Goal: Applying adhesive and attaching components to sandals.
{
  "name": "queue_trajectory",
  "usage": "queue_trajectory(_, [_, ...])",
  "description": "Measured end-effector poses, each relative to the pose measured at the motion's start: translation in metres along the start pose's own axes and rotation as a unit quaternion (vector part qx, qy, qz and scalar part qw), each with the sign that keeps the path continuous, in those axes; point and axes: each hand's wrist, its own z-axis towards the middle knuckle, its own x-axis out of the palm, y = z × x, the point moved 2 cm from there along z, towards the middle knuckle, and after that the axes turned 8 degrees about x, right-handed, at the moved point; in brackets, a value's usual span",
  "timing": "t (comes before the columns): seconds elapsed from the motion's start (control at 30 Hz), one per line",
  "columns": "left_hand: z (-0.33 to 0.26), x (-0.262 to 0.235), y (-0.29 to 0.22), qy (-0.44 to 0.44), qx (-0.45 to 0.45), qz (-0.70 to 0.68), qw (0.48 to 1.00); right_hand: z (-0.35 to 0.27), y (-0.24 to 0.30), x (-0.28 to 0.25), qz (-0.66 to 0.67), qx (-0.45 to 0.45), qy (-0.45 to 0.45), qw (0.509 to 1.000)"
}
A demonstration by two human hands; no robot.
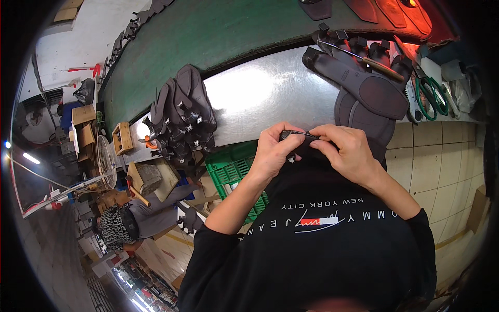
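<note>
Close to my body, at the near edge of the metal work surface, my left hand [278,150] and my right hand [347,152] pinch a narrow dark strap-like piece [299,134] between them. Against my black shirt, its far end and exact shape cannot be made out. Just beyond my right hand lie dark grey sandal soles [382,96], overlapping one another. A slim tool with a wooden handle [383,69] rests across the top of that pile. To the left, a heap of grey sandals with black straps [183,112] sits on the same surface.
A green conveyor belt [171,44] runs behind the metal work surface [254,99]. Green-handled scissors [432,96] lie at the right end. Below the surface stands a green plastic crate [228,169]. A hammer [138,192], a fan [106,162] and another person [118,228] are at left.
</note>
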Motion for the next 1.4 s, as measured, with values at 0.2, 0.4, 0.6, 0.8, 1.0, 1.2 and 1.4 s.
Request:
queue_trajectory(0.2, [-0.006, 0.0, -0.011, 0.014, 0.052, 0.032, 0.998, 0.012, 0.001, -0.006, 0.117, 0.11, 0.041, 0.986])
queue_trajectory(0.4, [-0.015, -0.003, -0.038, 0.029, 0.077, 0.019, 0.996, 0.03, 0.012, -0.022, 0.175, 0.168, 0.163, 0.956])
queue_trajectory(0.6, [-0.018, -0.059, -0.03, -0.114, 0.166, -0.314, 0.928, 0.067, -0.002, -0.081, 0.06, -0.029, -0.265, 0.962])
queue_trajectory(0.8, [0.002, -0.066, 0.018, -0.085, 0.025, -0.487, 0.869, 0.082, -0.064, -0.082, -0.317, -0.07, -0.246, 0.913])
queue_trajectory(1.0, [0.012, -0.054, 0.021, -0.092, -0.053, -0.557, 0.823, 0.075, -0.068, -0.095, -0.301, -0.084, -0.253, 0.916])
queue_trajectory(1.2, [0.008, -0.029, 0.007, -0.113, -0.081, -0.604, 0.785, 0.019, 0.009, -0.061, 0.069, 0.077, -0.06, 0.993])
queue_trajectory(1.4, [0.023, 0.009, 0.008, 0.027, -0.097, -0.566, 0.818, -0.002, 0.017, 0.007, 0.263, 0.178, 0.12, 0.941])
